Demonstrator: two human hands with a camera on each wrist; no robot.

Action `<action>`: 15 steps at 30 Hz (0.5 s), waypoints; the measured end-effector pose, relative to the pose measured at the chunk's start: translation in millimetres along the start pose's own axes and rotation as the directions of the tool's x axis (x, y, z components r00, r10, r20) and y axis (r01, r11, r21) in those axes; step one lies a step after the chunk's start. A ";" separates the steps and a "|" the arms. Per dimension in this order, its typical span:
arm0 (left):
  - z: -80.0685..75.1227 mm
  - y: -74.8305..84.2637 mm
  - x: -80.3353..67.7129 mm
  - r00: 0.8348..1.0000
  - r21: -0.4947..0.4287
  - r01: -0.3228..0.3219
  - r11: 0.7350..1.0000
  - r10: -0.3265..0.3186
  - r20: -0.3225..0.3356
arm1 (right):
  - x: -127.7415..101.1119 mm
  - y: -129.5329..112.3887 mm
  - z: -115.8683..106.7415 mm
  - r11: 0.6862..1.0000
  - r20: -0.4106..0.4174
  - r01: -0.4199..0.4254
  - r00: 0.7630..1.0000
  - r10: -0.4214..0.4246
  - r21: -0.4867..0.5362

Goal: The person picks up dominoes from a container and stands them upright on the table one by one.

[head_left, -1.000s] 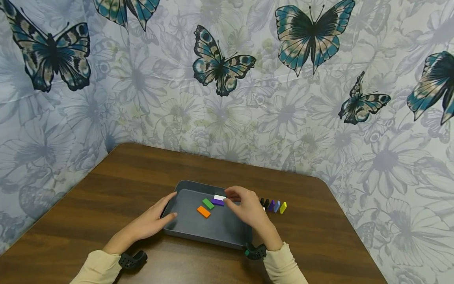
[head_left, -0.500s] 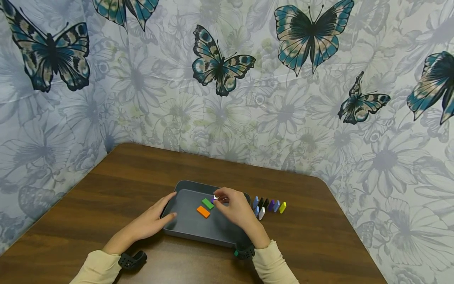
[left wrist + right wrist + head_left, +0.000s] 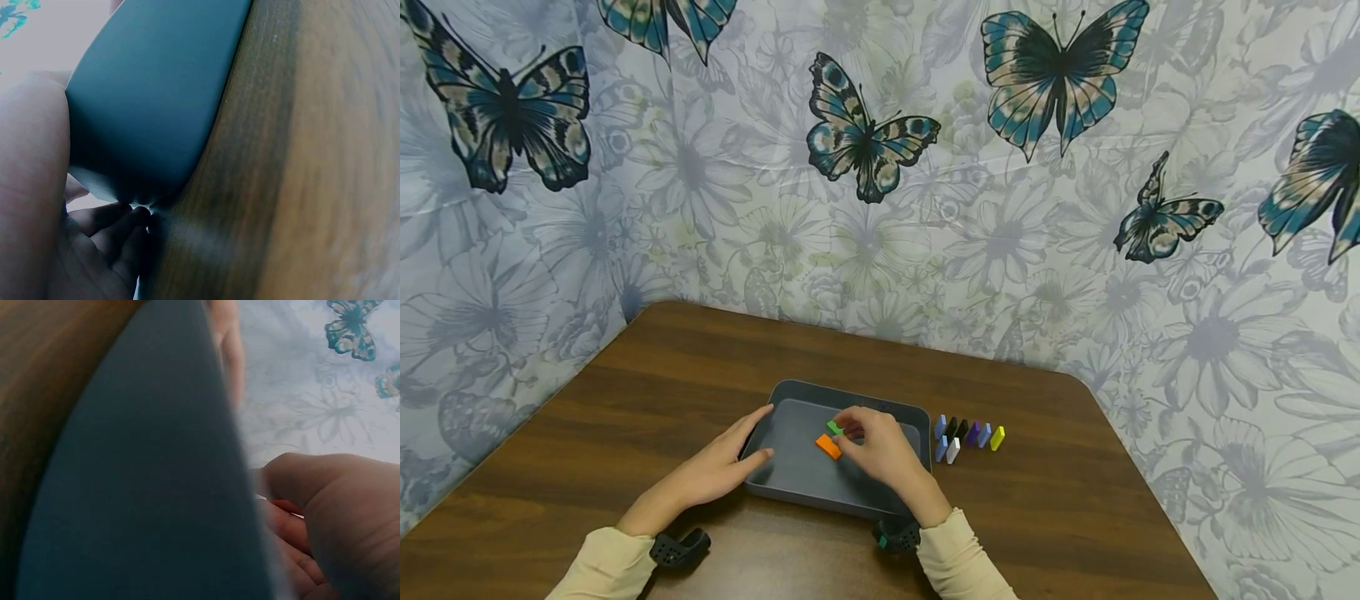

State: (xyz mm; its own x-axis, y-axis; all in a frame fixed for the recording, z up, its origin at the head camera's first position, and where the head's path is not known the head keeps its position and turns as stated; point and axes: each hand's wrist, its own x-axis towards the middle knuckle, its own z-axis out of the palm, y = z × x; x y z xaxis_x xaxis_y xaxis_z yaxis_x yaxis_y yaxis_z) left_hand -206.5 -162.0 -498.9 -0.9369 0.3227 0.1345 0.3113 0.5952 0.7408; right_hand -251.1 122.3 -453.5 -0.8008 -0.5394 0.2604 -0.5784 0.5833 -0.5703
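Note:
A dark grey tray [image 3: 805, 496] lies on the table. My left hand [image 3: 718, 462] holds its left side, thumb over the rim and fingers along the outside; the left wrist view shows the fingers [image 3: 115, 240] against the tray wall [image 3: 156, 94]. Over the tray, my right hand [image 3: 883, 450] reaches down with bent fingers and a gap between thumb and index finger. Its thumb is right at an orange domino tile [image 3: 828, 447], and its fingertips overlap a green domino tile [image 3: 833, 427]. In the right wrist view, the tray wall [image 3: 144, 456] hides part of the right hand [image 3: 350, 519].
Right of the tray, several tiles stand on end: a yellow tile [image 3: 997, 438], a purple tile [image 3: 973, 433], a white tile [image 3: 953, 451], and blue and black ones. The brown wooden table [image 3: 715, 358] meets a butterfly-patterned cloth [image 3: 865, 267] behind.
My right hand has moved left across the tray, from the white and purple tiles to the green and orange ones. It now covers the white and purple tiles' spot. My left hand stays put.

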 end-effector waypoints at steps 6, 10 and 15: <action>-0.4 1.7 -0.9 1.000 0.003 0.001 1.000 -0.001 -0.004 | 1.1 4.2 8.5 0.999 0.025 -0.002 1.000 0.004 -0.043; 0.0 1.0 -0.6 1.000 0.011 0.001 1.000 -0.001 -0.009 | 0.6 6.1 11.3 0.999 0.031 -0.003 1.000 0.004 -0.043; 0.6 0.7 -0.8 1.000 0.010 0.003 1.000 -0.002 -0.008 | 0.3 7.8 13.3 0.998 0.028 0.009 1.000 -0.007 -0.067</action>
State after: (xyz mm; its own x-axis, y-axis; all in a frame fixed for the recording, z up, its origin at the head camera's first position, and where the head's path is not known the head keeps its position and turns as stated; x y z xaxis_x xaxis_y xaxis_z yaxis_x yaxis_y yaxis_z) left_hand -205.5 -161.4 -498.9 -0.9388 0.3157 0.1376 0.3105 0.6030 0.7348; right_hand -253.8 118.6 -468.2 -0.7920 -0.5603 0.2426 -0.5947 0.6178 -0.5145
